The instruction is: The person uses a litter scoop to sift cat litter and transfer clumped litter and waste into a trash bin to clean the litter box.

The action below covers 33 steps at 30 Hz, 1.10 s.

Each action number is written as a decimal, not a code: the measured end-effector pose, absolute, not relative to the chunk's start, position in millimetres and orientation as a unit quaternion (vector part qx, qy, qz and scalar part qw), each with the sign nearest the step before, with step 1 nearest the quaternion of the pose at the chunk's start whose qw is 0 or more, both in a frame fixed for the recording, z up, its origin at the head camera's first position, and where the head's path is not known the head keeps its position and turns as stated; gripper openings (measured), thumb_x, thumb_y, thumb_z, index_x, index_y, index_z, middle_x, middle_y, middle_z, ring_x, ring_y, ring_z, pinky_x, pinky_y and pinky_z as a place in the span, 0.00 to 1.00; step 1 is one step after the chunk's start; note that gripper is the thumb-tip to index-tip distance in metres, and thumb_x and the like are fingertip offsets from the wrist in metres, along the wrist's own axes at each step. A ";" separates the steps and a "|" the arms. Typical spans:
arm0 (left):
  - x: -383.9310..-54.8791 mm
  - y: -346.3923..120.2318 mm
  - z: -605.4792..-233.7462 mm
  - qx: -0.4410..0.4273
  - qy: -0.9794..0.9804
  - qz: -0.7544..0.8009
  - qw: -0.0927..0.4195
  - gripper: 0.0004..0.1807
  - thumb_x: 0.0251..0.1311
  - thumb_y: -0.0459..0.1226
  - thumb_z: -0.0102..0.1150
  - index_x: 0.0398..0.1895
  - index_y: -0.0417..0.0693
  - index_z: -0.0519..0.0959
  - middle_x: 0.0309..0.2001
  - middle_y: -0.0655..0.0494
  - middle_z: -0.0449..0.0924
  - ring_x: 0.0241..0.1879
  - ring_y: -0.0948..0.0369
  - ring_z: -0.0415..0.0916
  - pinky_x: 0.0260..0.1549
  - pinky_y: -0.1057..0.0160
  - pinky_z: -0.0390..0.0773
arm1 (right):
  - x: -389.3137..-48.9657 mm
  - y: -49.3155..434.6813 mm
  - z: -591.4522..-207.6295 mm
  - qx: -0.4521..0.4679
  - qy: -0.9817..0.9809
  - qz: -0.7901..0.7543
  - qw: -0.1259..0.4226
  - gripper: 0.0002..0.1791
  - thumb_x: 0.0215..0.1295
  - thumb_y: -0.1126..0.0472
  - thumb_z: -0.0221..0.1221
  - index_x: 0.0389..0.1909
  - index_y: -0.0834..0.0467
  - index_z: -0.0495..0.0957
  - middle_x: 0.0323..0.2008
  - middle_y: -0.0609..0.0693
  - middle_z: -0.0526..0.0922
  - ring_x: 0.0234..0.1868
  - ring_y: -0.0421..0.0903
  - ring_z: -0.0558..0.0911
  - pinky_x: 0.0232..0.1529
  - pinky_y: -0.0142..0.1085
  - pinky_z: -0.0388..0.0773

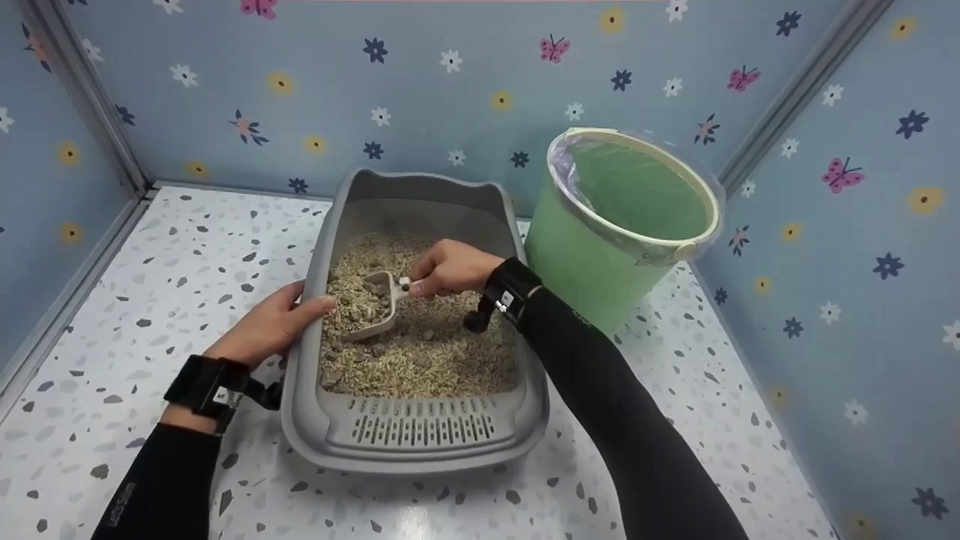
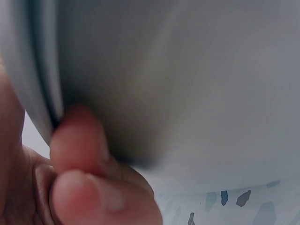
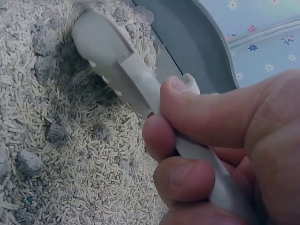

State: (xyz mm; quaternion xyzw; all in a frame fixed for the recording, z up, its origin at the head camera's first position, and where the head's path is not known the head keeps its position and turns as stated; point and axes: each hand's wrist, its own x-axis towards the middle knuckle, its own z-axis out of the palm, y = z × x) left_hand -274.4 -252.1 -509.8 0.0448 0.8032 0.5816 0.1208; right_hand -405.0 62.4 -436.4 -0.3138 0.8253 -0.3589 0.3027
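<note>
My right hand (image 1: 455, 268) grips the handle of a pale grey litter scoop (image 3: 140, 82), thumb on top and fingers curled under it. The scoop's head lies tilted in the litter (image 1: 420, 367), near the left wall of a grey litter box (image 1: 420, 459), with litter and grey clumps (image 3: 47, 68) at its front. On the box's left side my left hand (image 1: 274, 322) holds the rim, thumb over the top. From below, the left wrist view shows its fingers (image 2: 79, 140) curled against the box's outer wall.
Behind and right of the box stands a green bin (image 1: 592, 262) lined with a clear bag (image 1: 566, 169). Flower-patterned panels (image 1: 420, 90) close off the back and sides. The speckled white surface (image 1: 217, 247) runs under box and bin. A slotted ledge (image 1: 424, 424) forms the box's near end.
</note>
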 end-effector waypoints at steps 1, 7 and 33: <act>-274.2 -252.0 -510.4 0.044 0.803 0.582 0.123 0.51 0.82 0.62 0.57 0.90 0.39 0.52 0.48 0.39 0.78 0.37 0.51 0.81 0.27 0.56 0.85 | -404.8 62.0 -437.8 -0.314 0.828 -0.356 0.300 0.11 0.77 0.61 0.71 0.40 0.67 0.91 0.24 0.49 0.79 0.20 0.39 0.67 0.25 0.32 0.62; -272.2 -253.1 -512.1 0.044 0.799 0.587 0.123 0.50 0.82 0.62 0.57 0.89 0.39 0.53 0.45 0.41 0.78 0.33 0.52 0.79 0.23 0.57 0.83 | -403.4 58.0 -443.2 -0.313 0.844 -0.317 0.298 0.10 0.78 0.59 0.71 0.37 0.62 0.90 0.26 0.50 0.81 0.23 0.38 0.70 0.27 0.31 0.65; -273.9 -250.4 -511.1 0.050 0.796 0.591 0.120 0.48 0.83 0.59 0.58 0.89 0.39 0.55 0.46 0.42 0.79 0.38 0.51 0.81 0.31 0.55 0.87 | -380.4 43.2 -462.1 -0.304 0.902 -0.188 0.244 0.29 0.85 0.55 0.63 0.21 0.50 0.61 0.21 0.43 0.57 0.23 0.41 0.58 0.32 0.34 0.57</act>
